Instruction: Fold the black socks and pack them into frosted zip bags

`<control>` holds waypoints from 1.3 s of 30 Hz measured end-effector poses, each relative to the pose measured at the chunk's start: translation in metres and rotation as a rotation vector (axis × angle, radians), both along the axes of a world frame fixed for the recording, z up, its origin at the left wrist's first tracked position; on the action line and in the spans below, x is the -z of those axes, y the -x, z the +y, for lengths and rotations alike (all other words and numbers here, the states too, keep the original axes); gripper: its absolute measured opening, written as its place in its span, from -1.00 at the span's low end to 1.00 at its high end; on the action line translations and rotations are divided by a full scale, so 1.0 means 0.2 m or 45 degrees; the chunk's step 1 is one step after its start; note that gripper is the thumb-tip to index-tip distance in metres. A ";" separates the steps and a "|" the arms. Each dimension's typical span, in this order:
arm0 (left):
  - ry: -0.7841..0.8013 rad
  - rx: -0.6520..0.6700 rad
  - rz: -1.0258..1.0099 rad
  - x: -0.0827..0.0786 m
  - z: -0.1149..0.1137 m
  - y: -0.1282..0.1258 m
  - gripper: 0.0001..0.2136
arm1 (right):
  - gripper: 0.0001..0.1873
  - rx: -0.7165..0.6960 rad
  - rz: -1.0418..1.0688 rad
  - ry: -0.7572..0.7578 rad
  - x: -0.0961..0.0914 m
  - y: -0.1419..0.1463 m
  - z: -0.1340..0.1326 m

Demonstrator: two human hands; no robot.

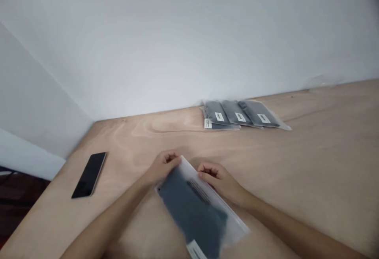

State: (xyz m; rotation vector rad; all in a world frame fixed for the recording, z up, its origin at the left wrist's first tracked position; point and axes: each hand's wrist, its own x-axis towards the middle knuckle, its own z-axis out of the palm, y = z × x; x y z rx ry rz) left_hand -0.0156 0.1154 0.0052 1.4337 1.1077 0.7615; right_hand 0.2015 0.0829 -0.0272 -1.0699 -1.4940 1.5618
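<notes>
**Bag [238, 231] pinched at two points along one edge**

The left hand [165, 166] pinches the bag's far corner between thumb and curled fingers. The right hand [217, 177] grips the same edge farther along, also with thumb against bent fingers. The bag sits over the near part of the table [139, 136], slanting toward the person, with a dark flat insert [180, 201] inside and a white label [195, 249] at its lower end (partly cut off by the frame). Blur hides whether that pinched edge is sealed or parted.

The risk, as I judge it, lies in the thin film: if the hands pull unevenly, the edge could crease or tear. The lower end has no hand under it, so a loosened pinch could let the bag swing down or slip free. Should the edge be parted, a sharp tilt could slide the insert out.

The phone [89, 175] lies well apart at left; overlapping packs [260, 111] rest by the wall [166, 45].
</notes>
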 end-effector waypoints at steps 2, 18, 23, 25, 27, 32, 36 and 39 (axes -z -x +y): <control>-0.046 -0.124 0.031 -0.02 0.07 0.09 -0.64 | -0.58 -0.026 -0.011 0.014 0.01 0.00 0.00; -0.129 -0.199 0.135 -0.07 0.13 0.22 -0.63 | -0.53 -0.101 0.029 -0.079 0.02 -0.01 -0.01; -0.106 0.006 0.122 -0.11 0.06 0.14 -0.64 | -0.56 0.024 0.039 -0.170 0.03 0.00 -0.01; -0.116 0.073 0.117 -0.11 0.04 0.12 -0.65 | -0.58 0.023 0.014 -0.203 0.03 0.00 -0.02; -0.132 0.121 0.114 -0.11 0.03 0.10 -0.66 | -0.63 0.009 -0.017 -0.232 0.02 0.00 -0.03; -0.194 0.111 0.119 -0.11 0.00 0.07 -0.72 | -0.79 -0.084 -0.116 -0.177 -0.05 0.02 -0.05; -0.231 0.031 0.145 -0.13 -0.05 0.02 -0.80 | -0.83 -0.286 -0.086 -0.029 -0.10 0.06 -0.09; -0.229 0.035 0.166 -0.14 -0.10 -0.03 -0.83 | -0.79 -0.360 -0.024 0.052 -0.12 0.10 -0.13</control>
